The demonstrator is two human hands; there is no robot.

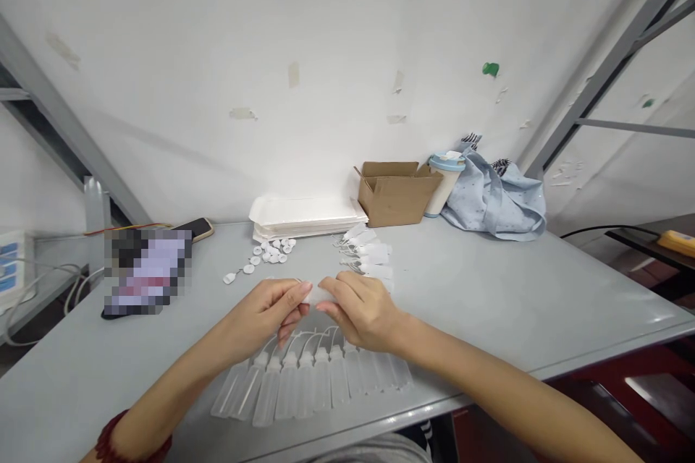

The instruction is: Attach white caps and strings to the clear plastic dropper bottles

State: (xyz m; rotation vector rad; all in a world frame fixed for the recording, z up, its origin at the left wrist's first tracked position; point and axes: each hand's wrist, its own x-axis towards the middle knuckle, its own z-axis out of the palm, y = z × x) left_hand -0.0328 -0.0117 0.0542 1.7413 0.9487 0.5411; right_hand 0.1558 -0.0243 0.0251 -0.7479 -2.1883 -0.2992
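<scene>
Over the middle of the desk, my left hand (276,307) pinches one end of a small white translucent plastic piece (316,296) between thumb and fingers. My right hand (363,307) closes round its other end, and the two fingertips nearly meet; most of the piece is hidden. Below them lies a row of flat translucent plastic pouches or tubes (307,385), with thin curved strips at their tops. Beyond my left hand is a loose heap of small round white pieces (271,252). Several white pieces with thin cords (373,255) lie beyond my right hand.
Along the wall stand a stack of white trays (309,213), an open cardboard box (394,195), a lidded cup (445,184) and a light blue cloth bag (496,195). A phone (202,228) and a blurred-out item (152,271) lie at the left of the grey desk (489,289).
</scene>
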